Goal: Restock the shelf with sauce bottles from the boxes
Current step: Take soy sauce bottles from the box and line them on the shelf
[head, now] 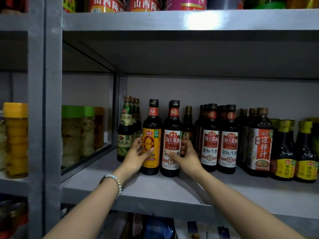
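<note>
On the grey shelf (155, 187) stand two dark sauce bottles side by side. My left hand (136, 156) wraps around the lower part of the orange-labelled bottle (151, 133). My right hand (186, 156) grips the white-and-red-labelled bottle (171, 135) from its right side. Both bottles stand upright on the shelf board. A beaded bracelet (114, 181) sits on my left wrist. No box is in view.
A green-labelled bottle row (126, 130) stands to the left. To the right are matching soy bottles (220, 140), a tall red-labelled bottle (260, 144) and short yellow-labelled bottles (293, 152). Jars (16, 140) fill the left bay. Bare shelf board lies in front.
</note>
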Available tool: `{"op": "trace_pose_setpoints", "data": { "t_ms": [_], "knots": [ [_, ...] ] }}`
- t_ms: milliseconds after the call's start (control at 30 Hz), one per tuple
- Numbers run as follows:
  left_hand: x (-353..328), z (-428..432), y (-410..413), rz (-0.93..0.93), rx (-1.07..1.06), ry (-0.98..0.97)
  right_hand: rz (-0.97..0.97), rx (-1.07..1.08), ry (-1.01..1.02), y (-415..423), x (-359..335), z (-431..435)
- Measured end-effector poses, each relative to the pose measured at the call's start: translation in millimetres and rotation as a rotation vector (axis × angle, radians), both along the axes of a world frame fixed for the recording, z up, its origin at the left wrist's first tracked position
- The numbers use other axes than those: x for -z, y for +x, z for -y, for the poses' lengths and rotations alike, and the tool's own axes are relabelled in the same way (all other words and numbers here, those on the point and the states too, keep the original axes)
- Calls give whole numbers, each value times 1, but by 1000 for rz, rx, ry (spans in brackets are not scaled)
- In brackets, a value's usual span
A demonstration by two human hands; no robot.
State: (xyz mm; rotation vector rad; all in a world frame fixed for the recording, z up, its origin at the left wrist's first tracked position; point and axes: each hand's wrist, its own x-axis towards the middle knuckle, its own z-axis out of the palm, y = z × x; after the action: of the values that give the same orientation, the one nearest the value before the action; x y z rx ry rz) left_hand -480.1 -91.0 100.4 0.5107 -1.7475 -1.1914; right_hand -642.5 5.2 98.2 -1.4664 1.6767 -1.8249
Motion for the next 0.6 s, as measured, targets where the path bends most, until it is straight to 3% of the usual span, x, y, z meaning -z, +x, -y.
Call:
{"op": "trace_pose_setpoints", "data": {
  "t_ms": [300, 467, 600],
  "knots": [
    [-4, -2, 4, 89, -79, -24, -9, 18, 11, 2, 5, -1],
    [-7, -21, 11, 159, -270, -111, 64, -9, 50, -1, -7, -26],
    [-6, -59, 7, 156, -398, -232, -26, 37, 76, -16, -16, -68]
  ]
}}
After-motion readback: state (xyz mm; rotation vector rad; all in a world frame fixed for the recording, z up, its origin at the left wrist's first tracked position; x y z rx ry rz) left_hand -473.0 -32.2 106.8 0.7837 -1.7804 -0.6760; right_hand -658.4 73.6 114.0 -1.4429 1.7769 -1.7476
